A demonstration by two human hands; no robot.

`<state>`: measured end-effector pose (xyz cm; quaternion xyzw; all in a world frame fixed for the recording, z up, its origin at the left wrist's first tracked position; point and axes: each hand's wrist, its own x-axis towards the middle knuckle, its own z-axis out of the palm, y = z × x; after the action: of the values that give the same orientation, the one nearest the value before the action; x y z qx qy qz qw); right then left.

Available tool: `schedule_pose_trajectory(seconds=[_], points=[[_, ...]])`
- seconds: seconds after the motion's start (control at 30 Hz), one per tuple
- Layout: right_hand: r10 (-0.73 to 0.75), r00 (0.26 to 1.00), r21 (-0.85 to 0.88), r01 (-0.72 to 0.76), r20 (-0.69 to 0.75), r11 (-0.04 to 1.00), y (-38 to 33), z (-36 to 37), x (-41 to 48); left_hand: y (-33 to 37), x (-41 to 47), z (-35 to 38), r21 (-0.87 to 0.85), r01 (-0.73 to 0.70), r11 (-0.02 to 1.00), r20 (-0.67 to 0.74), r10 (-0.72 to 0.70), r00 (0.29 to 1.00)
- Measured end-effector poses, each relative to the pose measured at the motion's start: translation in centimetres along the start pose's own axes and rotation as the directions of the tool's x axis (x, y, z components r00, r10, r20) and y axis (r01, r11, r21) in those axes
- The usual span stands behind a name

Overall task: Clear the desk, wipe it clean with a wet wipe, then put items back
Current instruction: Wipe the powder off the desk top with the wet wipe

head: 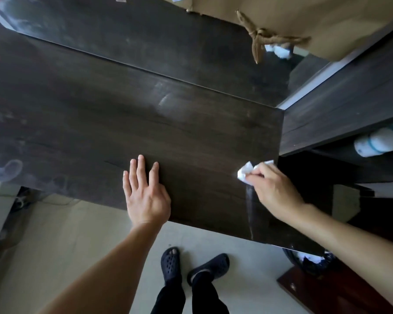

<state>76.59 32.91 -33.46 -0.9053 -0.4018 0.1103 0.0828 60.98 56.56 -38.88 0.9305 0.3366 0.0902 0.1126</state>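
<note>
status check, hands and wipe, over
Left hand flat on dark wooden desk. Right hand pinching crumpled white wet wipe at desk's right edge. Nothing in view blocks the wipe.

one dark wooden desk [100,109]. two bare hands: a left hand [145,196] and a right hand [275,189]. one crumpled white wet wipe [244,173]. two dark perforated clogs, a left clog [171,261] and a right clog [210,267]. one white bottle [377,142] with a teal band. one rope tie-back [259,39]. one bin [304,261] – partly hidden.

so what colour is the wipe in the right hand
White. The crumpled wet wipe gripped by the right hand shows clearly in the head view.
</note>
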Motion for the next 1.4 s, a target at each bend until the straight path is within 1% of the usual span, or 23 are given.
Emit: schedule_pose_trajectory(seconds=[0.07, 0.1, 0.13, 0.2, 0.27, 0.3, 0.37, 0.43, 0.53, 0.57, 0.63, 0.67, 0.7, 0.77, 0.8, 0.87, 0.9, 0.93, 1.0, 1.1, 1.17, 1.3, 1.4], points=[[-0.110, 0.988, 0.071, 0.102, 0.109, 0.992, -0.5, -1.3, -1.3, 0.1, 0.0, -0.2, -0.006, 0.006, 1.000, -0.002, -0.006, 1.000], [-0.137, 0.984, 0.067, 0.130, 0.110, 0.989, 0.0, -1.9, 0.1, 0.2, 0.0, -0.2, -0.009, 0.008, 1.000, -0.001, -0.008, 1.000], [-0.116, 0.992, 0.040, 0.114, 0.059, 0.993, 0.8, -2.5, 2.4, 0.3, 0.0, -0.2, -0.008, 0.009, 1.000, 0.000, -0.009, 1.000], [0.095, 0.988, 0.011, -0.094, -0.126, 0.995, 2.9, -3.1, 8.6, 0.3, 0.1, -0.1, -0.005, 0.012, 1.000, -0.006, -0.012, 1.000], [0.299, 0.923, 0.080, -0.288, -0.242, 0.954, 4.6, -2.9, 13.6, 0.3, 0.0, 0.0, -0.005, 0.013, 1.000, -0.015, -0.013, 1.000], [0.364, 0.895, 0.108, -0.348, -0.257, 0.931, 4.9, -2.1, 15.1, 0.3, 0.0, 0.0, -0.004, 0.011, 1.000, -0.017, -0.011, 1.000], [0.385, 0.889, 0.077, -0.378, -0.248, 0.923, 4.0, -0.4, 15.8, 0.2, 0.0, 0.1, -0.002, 0.005, 1.000, -0.024, -0.005, 1.000], [0.287, 0.932, 0.050, -0.283, -0.221, 0.958, 2.2, 0.6, 13.8, 0.0, 0.0, 0.3, -0.001, 0.001, 1.000, -0.028, -0.001, 1.000], [0.007, 0.989, 0.061, 0.002, -0.151, 0.998, -0.1, 1.0, 7.3, 0.0, -0.1, 0.1, 0.002, 0.008, 1.000, -0.018, -0.008, 1.000], [-0.071, 0.996, 0.070, 0.075, -0.055, 0.995, -0.9, 0.6, 5.0, 0.1, -0.1, 0.1, 0.002, 0.013, 1.000, -0.013, -0.013, 1.000], [-0.145, 0.970, 0.068, 0.134, 0.197, 0.989, -1.4, -0.4, 2.7, 0.2, -0.1, 0.0, -0.002, 0.025, 1.000, -0.009, -0.025, 1.000], [-0.130, 0.956, 0.029, 0.127, 0.262, 0.991, -1.3, -1.3, 3.3, 0.3, 0.0, -0.1, -0.005, 0.028, 1.000, -0.011, -0.028, 1.000], [-0.072, 0.971, -0.033, 0.081, 0.226, 0.996, -0.9, -2.1, 4.8, 0.3, 0.1, -0.1, -0.009, 0.028, 1.000, -0.013, -0.028, 1.000], [0.136, 0.990, -0.229, -0.126, 0.029, 0.965, 1.3, -3.3, 9.1, 0.3, 0.0, -0.1, -0.018, 0.026, 0.999, -0.007, -0.027, 1.000], [0.235, 0.972, -0.343, -0.221, -0.001, 0.913, 2.8, -3.7, 11.2, 0.3, 0.0, 0.0, -0.023, 0.025, 0.999, -0.010, -0.025, 1.000], [0.435, 0.896, -0.486, -0.344, 0.085, 0.803, 4.9, -3.7, 14.1, 0.3, -0.1, 0.0, -0.019, 0.010, 1.000, -0.021, -0.010, 1.000], [0.494, 0.861, -0.534, -0.362, 0.123, 0.764, 5.2, -3.0, 14.6, 0.2, -0.1, 0.1, -0.016, 0.000, 1.000, -0.026, 0.000, 1.000], [0.515, 0.846, -0.574, -0.354, 0.140, 0.738, 5.1, -1.9, 14.4, 0.1, 0.0, 0.1, -0.015, -0.007, 1.000, -0.032, 0.007, 0.999], [0.463, 0.876, -0.655, -0.272, 0.135, 0.705, 4.5, -0.5, 12.9, -0.1, -0.1, 0.1, -0.013, -0.013, 1.000, -0.034, 0.013, 0.999], [0.357, 0.917, -0.674, -0.151, 0.178, 0.723, 3.2, -0.4, 9.3, 0.0, -0.2, 0.1, -0.012, -0.017, 1.000, -0.045, 0.016, 0.999], [0.367, 0.893, -0.637, -0.125, 0.263, 0.761, 1.9, -0.7, 6.8, -0.1, -0.2, -0.1, -0.019, -0.013, 1.000, -0.040, 0.012, 0.999], [0.461, 0.850, -0.534, -0.273, 0.257, 0.800, 1.4, -2.9, 9.2, 0.1, 0.0, -0.2, -0.023, -0.005, 1.000, -0.031, 0.004, 1.000], [0.513, 0.841, -0.472, -0.387, 0.173, 0.792, 3.3, -2.9, 12.8, 0.0, -0.1, 0.0, -0.025, -0.012, 1.000, -0.025, 0.012, 1.000]])
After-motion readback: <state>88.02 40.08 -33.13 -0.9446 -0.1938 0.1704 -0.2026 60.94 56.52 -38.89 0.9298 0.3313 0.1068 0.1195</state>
